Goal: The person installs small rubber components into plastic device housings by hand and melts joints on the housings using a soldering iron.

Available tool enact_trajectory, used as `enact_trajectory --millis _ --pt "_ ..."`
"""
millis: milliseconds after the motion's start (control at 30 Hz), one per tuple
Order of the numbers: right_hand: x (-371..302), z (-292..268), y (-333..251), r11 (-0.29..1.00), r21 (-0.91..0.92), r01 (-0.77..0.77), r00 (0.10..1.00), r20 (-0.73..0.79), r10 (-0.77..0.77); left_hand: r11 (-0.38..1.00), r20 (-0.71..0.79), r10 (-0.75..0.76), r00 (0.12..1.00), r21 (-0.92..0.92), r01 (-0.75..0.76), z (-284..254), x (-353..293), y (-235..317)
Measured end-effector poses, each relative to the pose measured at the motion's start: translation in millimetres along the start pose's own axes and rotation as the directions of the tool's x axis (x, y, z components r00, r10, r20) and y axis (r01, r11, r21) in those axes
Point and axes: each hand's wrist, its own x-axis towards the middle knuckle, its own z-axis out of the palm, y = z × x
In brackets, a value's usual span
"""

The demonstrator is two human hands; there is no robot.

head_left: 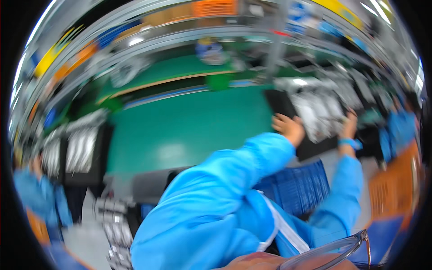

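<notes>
At the right of the green worktop, a black tray (280, 102) carries several silvery parts in clear plastic bags (313, 110). My left hand (290, 129) is at the tray's near left part, its fingers curled at the edge and the thumb toward the bags. My right hand (348, 127) grips the tray's right side, next to the bagged parts, and its fingers point away from me. Motion blur hides the exact finger contact. Both my arms are in light blue sleeves, and a blue band circles my right wrist.
The green worktop (193, 121) stretches leftward. Another black tray of bagged parts (82, 150) stands at left, near a co-worker's blue sleeve (33, 189). Below my arms is a blue crate (294, 186); an orange crate (392, 186) stands right, near another person (400, 128).
</notes>
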Motion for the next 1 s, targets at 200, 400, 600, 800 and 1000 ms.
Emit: enact_trajectory --millis 200,400,600,800,1000 --pt "133.0 -106.4 -1.2 0.028 -0.824 0.566 0.806 0.546 -0.229 1.0 0.28 -0.006 0.96 -0.024 0.014 -5.5 -6.5 4.9" --pt "51.9 -34.2 -119.7 0.794 -0.503 -0.341 0.79 0.304 0.532 0.999 0.542 0.034 0.84 -0.049 -0.009 -57.1 23.3 -27.1" --pt "-10.8 -13.3 -157.8 0.812 0.152 -0.563 0.793 0.376 0.48 0.929 0.71 0.353 0.609 -0.344 -0.136 -64.0 26.6 -38.4" --pt "-0.9 56.6 -265.4 0.837 0.211 -0.505 0.661 0.718 0.218 0.886 0.768 0.393 0.505 -0.463 0.014 -249.1 16.5 -72.1" --pt "-87.7 83.5 -362.7 0.861 0.414 -0.295 0.621 0.768 -0.157 0.807 0.528 0.519 0.672 -0.563 -0.181 -381.3 18.2 -142.3"
